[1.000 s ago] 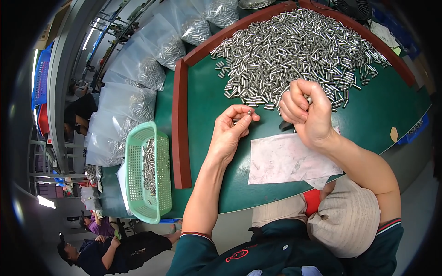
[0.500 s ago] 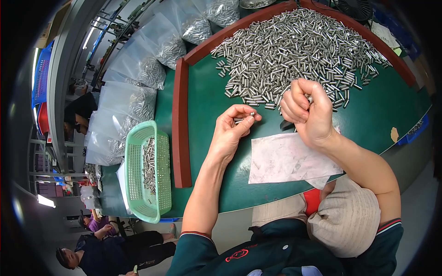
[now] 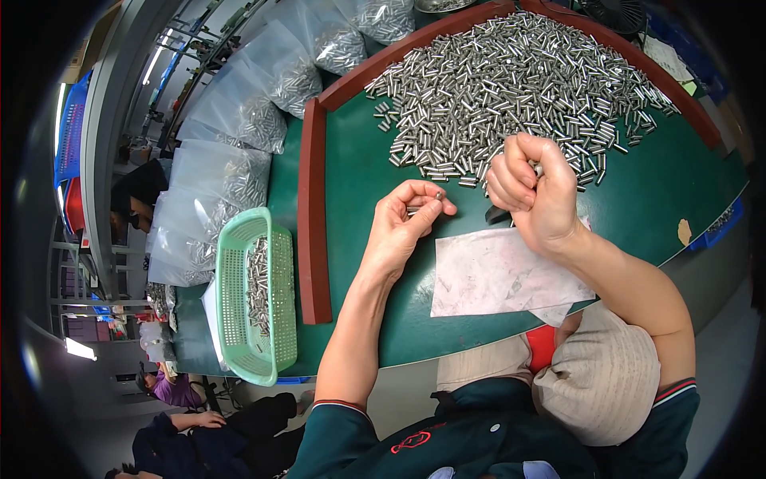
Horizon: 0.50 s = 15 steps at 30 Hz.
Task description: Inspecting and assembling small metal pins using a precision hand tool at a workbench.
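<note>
— Where do things stand?
— Left hand point(image 3: 403, 226) pinches one metal pin point(image 3: 423, 204); right hand point(image 3: 531, 190) is fisted, contents unclear. Some pins fill the green basket point(image 3: 275, 361) at nine o'clock; the big pile point(image 3: 511, 88) at twelve remains.

I am sitting at a green tabletop point(image 3: 359, 160) edged with a raised dark red rim point(image 3: 313, 231). Clear plastic bags point(image 3: 239, 120) are lying piled along its far left side, and a pale green mesh basket point(image 3: 275, 319) is resting at the left edge. Beyond them, blue crates point(image 3: 70, 128) and metal shelving point(image 3: 72, 279) are standing against the room's left side. A strip light point(image 3: 80, 349) is glowing low on the left, and other people are working down there beside the tabletop.
</note>
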Tool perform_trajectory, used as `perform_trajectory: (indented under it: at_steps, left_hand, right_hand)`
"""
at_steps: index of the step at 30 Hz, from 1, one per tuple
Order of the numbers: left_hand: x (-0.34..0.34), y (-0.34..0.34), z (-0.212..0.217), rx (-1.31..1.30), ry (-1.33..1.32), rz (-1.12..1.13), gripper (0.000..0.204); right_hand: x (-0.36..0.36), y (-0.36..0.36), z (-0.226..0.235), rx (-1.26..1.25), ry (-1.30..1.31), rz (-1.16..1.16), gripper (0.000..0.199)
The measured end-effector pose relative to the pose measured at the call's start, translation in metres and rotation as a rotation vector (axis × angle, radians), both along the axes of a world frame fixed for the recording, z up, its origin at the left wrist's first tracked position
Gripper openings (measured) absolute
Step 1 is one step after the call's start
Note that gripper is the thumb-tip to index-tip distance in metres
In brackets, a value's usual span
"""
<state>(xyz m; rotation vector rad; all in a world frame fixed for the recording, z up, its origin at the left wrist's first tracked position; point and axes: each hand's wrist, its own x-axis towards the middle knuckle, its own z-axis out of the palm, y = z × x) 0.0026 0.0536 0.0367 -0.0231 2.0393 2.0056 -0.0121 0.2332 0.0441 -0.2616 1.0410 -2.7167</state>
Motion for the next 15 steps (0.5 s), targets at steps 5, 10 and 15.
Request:
perform_trajectory:
  at_steps: [5, 10, 15]
  left_hand:
    - [0.013, -0.004, 0.004, -0.276, 0.119, -0.128, 0.008]
    - [0.021, 0.000, 0.012, -0.689, 0.143, -0.327, 0.011]
    - [0.022, -0.001, 0.009, -0.692, 0.141, -0.277, 0.010]
  right_hand:
    - [0.001, -0.001, 0.000, -0.048, 0.006, -0.003, 0.033]
    - [0.006, -0.006, -0.003, -0.026, 0.009, 0.039, 0.037]
    - [0.012, -0.017, -0.011, -0.023, 0.025, 0.100, 0.037]
